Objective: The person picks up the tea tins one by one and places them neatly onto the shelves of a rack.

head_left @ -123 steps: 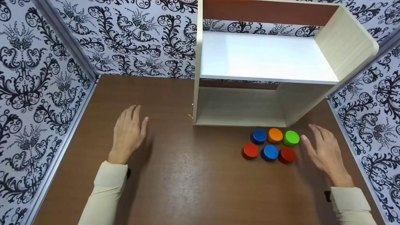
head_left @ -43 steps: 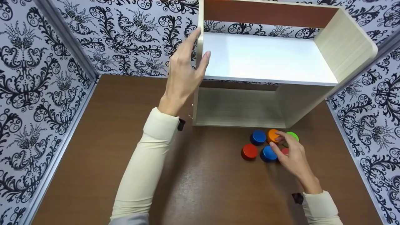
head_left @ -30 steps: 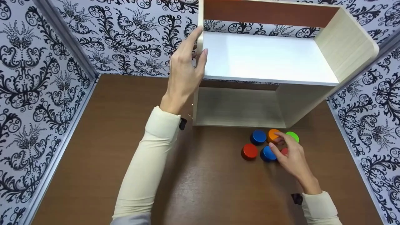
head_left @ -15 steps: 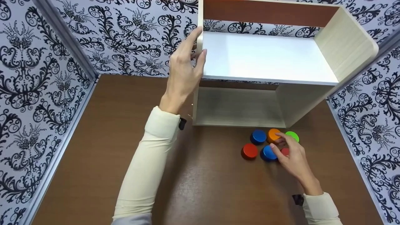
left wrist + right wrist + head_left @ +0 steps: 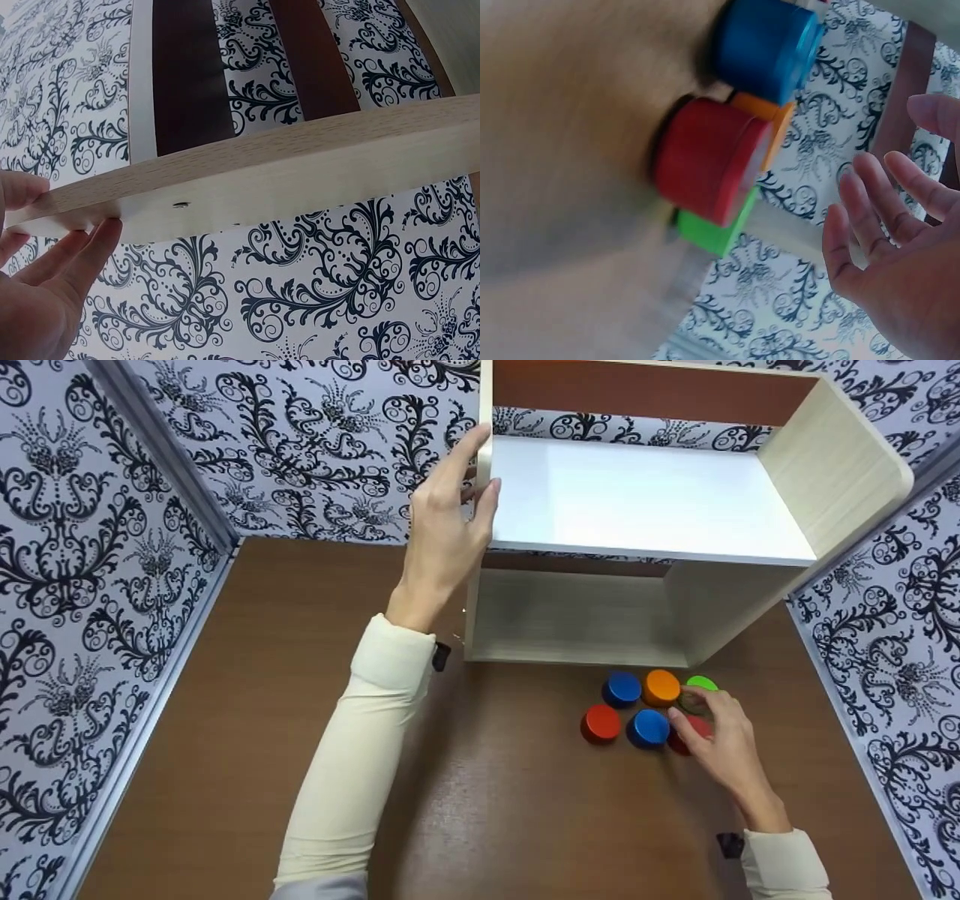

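Note:
My left hand [image 5: 442,529] grips the left side panel [image 5: 485,454] of a pale wooden shelf unit [image 5: 829,465]. In the left wrist view, the thumb and fingers lie on opposite faces of that panel [image 5: 300,165]. Over the table's right part, my right hand [image 5: 731,746] hovers with loosely bent fingers and holds nothing. Below it are a dark red round lid-like piece [image 5: 701,727] and a green one [image 5: 702,682], both partly hidden. The right wrist view shows the dark red piece [image 5: 705,161] apart from the fingers.
Beside them stand an orange piece [image 5: 661,688], two blue ones [image 5: 622,689] and a bright red one [image 5: 601,724], in two rows before the shelf. A white middle shelf [image 5: 645,495] spans the unit. Patterned walls [image 5: 67,607] enclose the brown table [image 5: 247,690].
From over the table, my left hand has gone to the shelf's side panel. My right hand went left to the orange piece, then drew back slightly right, uncovering it.

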`<act>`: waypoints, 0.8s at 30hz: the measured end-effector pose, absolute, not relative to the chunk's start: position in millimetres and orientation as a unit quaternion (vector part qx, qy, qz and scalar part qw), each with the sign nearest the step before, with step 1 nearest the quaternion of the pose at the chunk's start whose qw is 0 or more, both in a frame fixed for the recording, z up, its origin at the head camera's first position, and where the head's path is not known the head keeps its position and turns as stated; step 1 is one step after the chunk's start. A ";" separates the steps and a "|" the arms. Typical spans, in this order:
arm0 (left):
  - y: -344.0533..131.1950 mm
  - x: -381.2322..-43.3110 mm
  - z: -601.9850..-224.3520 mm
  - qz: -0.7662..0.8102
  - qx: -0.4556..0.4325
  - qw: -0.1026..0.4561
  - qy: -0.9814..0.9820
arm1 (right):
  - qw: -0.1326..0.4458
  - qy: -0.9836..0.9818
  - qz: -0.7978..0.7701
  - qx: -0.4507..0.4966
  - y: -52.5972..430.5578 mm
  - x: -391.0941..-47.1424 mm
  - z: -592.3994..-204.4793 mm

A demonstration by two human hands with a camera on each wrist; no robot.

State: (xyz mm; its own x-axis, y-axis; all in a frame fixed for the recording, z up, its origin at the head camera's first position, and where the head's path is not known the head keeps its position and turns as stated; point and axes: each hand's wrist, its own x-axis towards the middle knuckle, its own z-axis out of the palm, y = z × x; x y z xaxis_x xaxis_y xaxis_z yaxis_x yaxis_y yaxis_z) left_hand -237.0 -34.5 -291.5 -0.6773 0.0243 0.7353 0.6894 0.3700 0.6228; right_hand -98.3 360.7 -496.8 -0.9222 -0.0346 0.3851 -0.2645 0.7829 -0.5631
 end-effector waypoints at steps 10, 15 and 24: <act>-35.2 -238.1 -291.9 -0.499 -0.237 0.334 -0.764 | 0.120 -0.940 0.320 0.030 379.9 -87.3 -508.7; -35.0 -237.9 -291.3 -0.500 -0.236 0.331 -0.765 | 0.112 -0.943 0.312 0.021 384.3 -84.7 -514.9; -35.4 -238.3 -291.9 -0.506 -0.234 0.321 -0.766 | 0.090 -0.949 0.303 0.018 389.3 -80.8 -524.4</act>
State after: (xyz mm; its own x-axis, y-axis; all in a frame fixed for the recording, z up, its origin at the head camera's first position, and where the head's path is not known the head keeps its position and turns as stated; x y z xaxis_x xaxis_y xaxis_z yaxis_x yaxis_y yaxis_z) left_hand -238.3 -35.4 -291.9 -0.6836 0.0337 0.7290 0.6838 0.3786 0.6237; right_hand -80.8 389.3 -524.4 -0.9832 0.0200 0.1815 -0.0889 0.8158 -0.5714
